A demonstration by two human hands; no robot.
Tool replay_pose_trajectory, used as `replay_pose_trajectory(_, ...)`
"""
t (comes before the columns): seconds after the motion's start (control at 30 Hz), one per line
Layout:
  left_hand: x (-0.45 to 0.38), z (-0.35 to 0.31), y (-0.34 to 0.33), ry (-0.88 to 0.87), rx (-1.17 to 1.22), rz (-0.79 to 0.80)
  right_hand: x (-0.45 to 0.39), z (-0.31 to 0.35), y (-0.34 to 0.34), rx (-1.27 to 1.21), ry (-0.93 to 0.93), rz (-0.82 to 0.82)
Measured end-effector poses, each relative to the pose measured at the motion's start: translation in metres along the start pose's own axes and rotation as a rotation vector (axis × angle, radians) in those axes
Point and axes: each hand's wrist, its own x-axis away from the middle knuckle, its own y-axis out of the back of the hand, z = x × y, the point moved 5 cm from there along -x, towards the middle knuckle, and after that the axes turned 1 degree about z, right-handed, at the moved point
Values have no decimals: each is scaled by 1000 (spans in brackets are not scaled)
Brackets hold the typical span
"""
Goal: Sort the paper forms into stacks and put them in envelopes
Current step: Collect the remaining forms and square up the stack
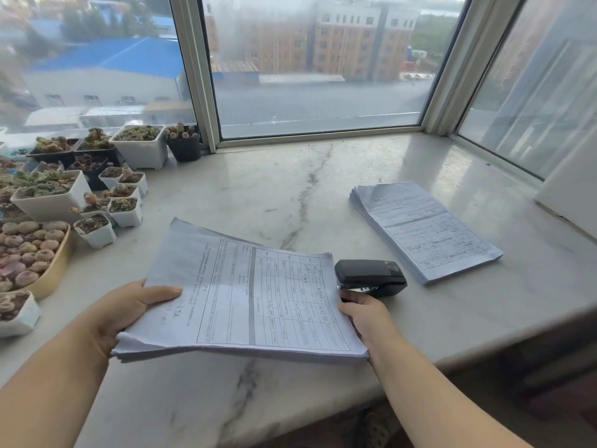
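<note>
Both hands are holding a sheaf of printed forms (245, 295) just above the marble tabletop (290, 195), its long axis running left to right, the far-left corner tilting up. The left hand (122, 313) is pinching the left edge, thumb on top. The right hand (366, 316) is gripping the right edge, fingers curled underneath. A second stack of forms (423, 229) is lying flat to the right, angled away, beyond a black stapler (371, 278).

A: What's held?
B: A sheaf (252, 295) of forms, lifted off the counter (258, 189). The left hand (119, 315) grips its 9 o'clock edge, thumb on top; the right hand (365, 315) holds the 3 o'clock edge.
A: Nearby?
B: A black stapler (371, 277) just beside the right hand. A second stack (423, 229) lies flat at 2 o'clock. Succulent pots (64, 195) crowd 9 to 10 o'clock, under the window (316, 76).
</note>
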Motion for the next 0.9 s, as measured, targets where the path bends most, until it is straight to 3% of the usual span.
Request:
replay_pose_trajectory(0.23,-10,-22,-14,7,-72,29,-4,-1,10,21,36,-106)
replay_pose_trajectory(0.5,16,41,-24,35,41,10,2,12,25,320,156,19)
replay_pose_trajectory(0.6,29,60,-30,40,134,-8,24,37,36,787,524,-158)
replay_pose_trajectory(0.7,34,69,-33,38,188,-9,48,81,31,757,912,-319)
replay_pose_trajectory(0.8,35,72,-36,32,194,-21,29,116,13,667,870,-243)
replay_pose_trajectory(0.9,39,75,-39,32,174,-11,-8,126,-8,809,682,-84)
